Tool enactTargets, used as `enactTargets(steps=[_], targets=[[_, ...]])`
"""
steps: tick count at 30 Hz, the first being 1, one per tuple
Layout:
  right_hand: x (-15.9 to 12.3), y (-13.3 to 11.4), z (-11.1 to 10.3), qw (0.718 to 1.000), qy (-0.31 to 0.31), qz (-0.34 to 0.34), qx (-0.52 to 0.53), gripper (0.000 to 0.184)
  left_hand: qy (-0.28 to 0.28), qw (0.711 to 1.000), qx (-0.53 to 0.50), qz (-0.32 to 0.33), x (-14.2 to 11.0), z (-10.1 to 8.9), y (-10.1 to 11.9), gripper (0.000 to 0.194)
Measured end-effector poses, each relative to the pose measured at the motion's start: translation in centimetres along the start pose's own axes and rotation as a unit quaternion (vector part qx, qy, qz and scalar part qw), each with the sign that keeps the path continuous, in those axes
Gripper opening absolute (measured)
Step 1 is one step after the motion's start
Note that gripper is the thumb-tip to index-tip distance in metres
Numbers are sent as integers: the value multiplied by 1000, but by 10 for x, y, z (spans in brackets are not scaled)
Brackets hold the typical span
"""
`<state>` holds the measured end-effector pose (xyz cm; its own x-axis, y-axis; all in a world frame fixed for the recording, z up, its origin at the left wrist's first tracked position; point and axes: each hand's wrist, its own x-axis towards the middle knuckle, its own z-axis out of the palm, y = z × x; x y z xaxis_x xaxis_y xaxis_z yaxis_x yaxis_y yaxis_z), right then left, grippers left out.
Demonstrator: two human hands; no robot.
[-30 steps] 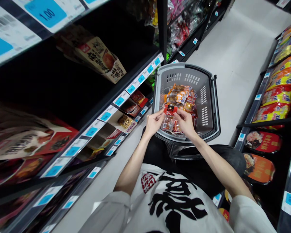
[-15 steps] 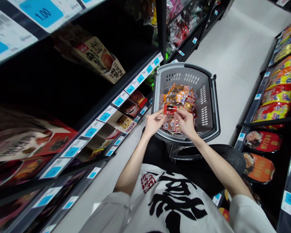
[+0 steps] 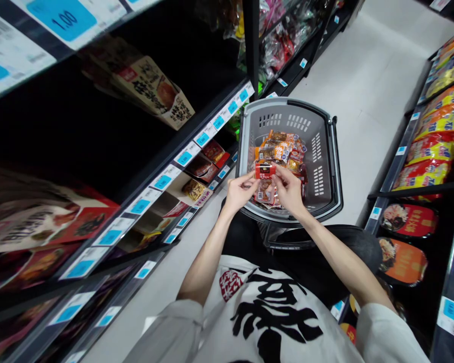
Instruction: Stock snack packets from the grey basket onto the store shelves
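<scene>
- Left hand [image 3: 242,192] and right hand [image 3: 288,190]: fingers pinched on opposite ends of red packet [image 3: 265,171].
- Red packet: above basket [image 3: 326,160], toward its left edge — not yet released.
- Done: other packets [image 3: 275,150] inside basket.

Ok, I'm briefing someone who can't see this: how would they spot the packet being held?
Find the grey basket in the aisle. Over its near half, the left hand and right hand pinch a small packet between them. It is red with a dark patch, unlike the orange packets beyond.
</scene>
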<state>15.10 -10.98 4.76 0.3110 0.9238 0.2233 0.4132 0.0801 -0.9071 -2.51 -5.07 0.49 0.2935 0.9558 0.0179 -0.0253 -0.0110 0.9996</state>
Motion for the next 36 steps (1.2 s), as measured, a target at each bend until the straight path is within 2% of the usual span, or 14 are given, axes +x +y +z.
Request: enactTargets(steps=[9, 26, 36], targets=[[1, -3, 0, 1000, 0, -12, -2, 42, -13, 1000, 9, 7, 0, -1, 2, 60], [0, 1, 3, 1000, 6, -7, -11, 42, 10, 1000, 15, 3, 0, 3, 3, 58], [-1, 5, 5, 1000, 16, 0, -3, 39, -13, 999, 37, 12, 0, 1, 1, 60]])
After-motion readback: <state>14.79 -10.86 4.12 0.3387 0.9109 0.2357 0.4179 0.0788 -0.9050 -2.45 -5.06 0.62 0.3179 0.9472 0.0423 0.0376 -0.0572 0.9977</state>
